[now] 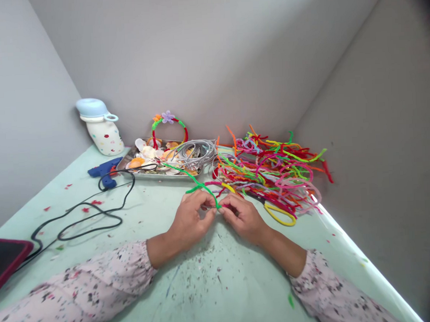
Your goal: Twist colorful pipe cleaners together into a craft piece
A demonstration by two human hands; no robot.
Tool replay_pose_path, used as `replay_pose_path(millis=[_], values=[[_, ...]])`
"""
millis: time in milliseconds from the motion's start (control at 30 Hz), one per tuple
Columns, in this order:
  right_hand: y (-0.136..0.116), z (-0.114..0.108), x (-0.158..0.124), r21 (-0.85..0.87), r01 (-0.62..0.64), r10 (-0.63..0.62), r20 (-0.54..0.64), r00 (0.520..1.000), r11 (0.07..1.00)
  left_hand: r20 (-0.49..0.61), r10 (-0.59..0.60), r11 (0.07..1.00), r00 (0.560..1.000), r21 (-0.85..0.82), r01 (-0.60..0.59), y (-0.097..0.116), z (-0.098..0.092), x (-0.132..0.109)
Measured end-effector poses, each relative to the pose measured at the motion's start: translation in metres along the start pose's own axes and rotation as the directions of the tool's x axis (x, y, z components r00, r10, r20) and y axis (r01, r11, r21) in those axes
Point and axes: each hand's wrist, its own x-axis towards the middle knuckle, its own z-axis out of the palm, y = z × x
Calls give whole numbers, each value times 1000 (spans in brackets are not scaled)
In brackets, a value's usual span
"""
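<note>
A green fuzzy stem is held at the centre of the scene, above the counter. It is pinched near its lower end between the thumb and forefinger of the left hand. The right hand is set opposite, its thumb and fingertips closed on a bit of pink at the same spot; the exact join is hidden. Just beyond, to the right, yellow-handled scissors are partly covered by a pile of multicoloured stems. On the far side, a metal tray is filled with white and orange pieces and overlain on the right by a grey wire coil. Behind these a red-and-green hoop is seen upright, topped with flowers. To the left are placed a blue glue gun, a looped black cord, a lidded bottle and, nearest, a red-edged phone.
</note>
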Motion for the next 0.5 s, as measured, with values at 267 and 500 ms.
replay_pose_path(millis=[267,500], values=[[1,-1,0,12,-5,5,-5,1000,1000,10,35,999,999,-26,-34,-1,1,1],[0,-2,0,26,-14,14,1,1000,1000,-15,67,997,998,-32,-68,-6,4,-1]])
